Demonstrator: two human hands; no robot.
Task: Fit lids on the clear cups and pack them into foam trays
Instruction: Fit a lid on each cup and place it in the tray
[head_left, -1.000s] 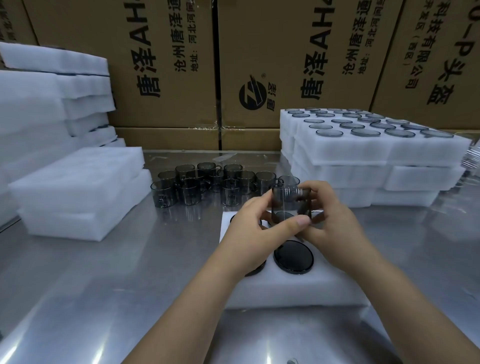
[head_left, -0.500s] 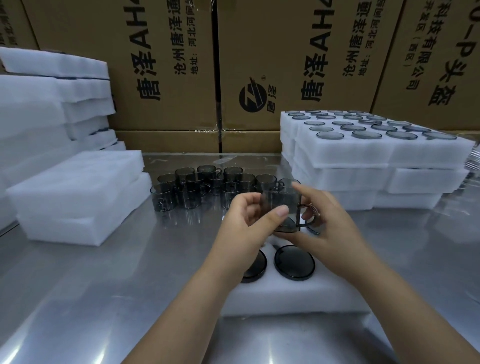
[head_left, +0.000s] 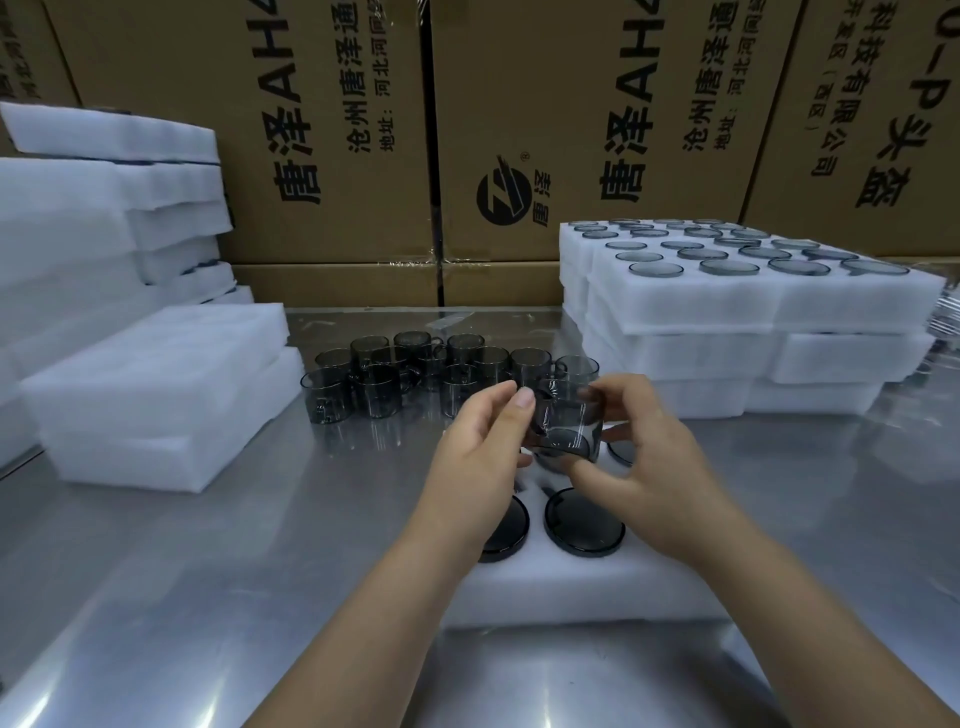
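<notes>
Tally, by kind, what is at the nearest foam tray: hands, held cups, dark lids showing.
Hands: 2, left hand and right hand
Held clear cup: 1
Dark lids showing in the foam tray: 3, more may be hidden
Total: 6

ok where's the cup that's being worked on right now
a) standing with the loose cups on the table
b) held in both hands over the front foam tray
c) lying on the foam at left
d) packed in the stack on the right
b: the cup is held between the left hand and the right hand, above the foam tray.
</notes>
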